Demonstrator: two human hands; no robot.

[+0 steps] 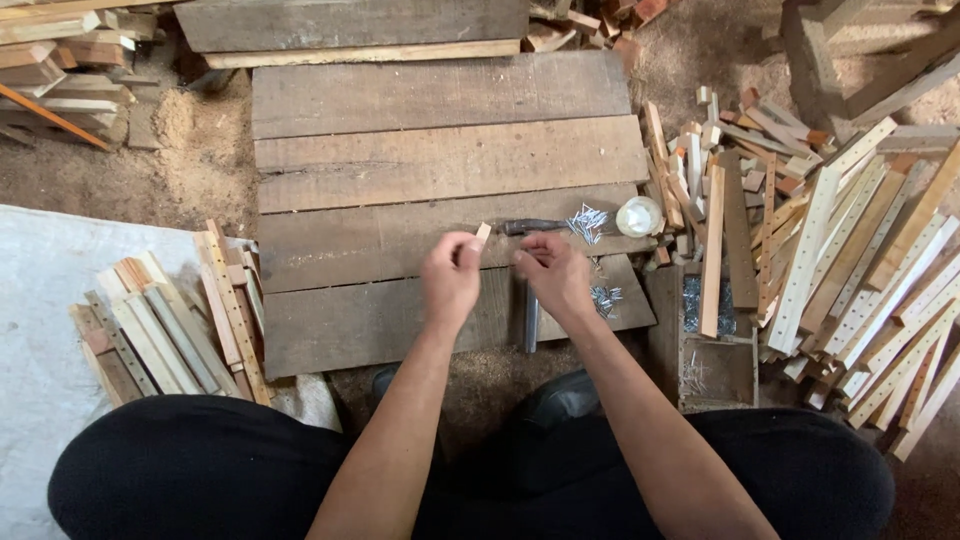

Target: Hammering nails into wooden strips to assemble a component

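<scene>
Person seated low, knees in black at the near edge, both forearms reaching out over a surface (440, 150) of rough grey planks.

Left hand (452, 275): grip closed to a pinch, thumb and forefingers holding a small pale wood block (483, 232) just above the planks. Right hand (552, 272): fingers curled together close beside the left; whatever it holds is too small to make out (possibly a nail, cannot tell).

Under the right hand lies a dark hammer (530, 318), handle toward the person. Loose nails (587, 222) lie just beyond, a small round container (639, 216) beside them.

Left of the planks, a stack of short slats (160, 335); right, a big heap of drilled pale strips (860, 270).

Judgement: a piece is being set up for nailing. Next would call for steadying the block on the planks and a free right hand for the hammer.
</scene>
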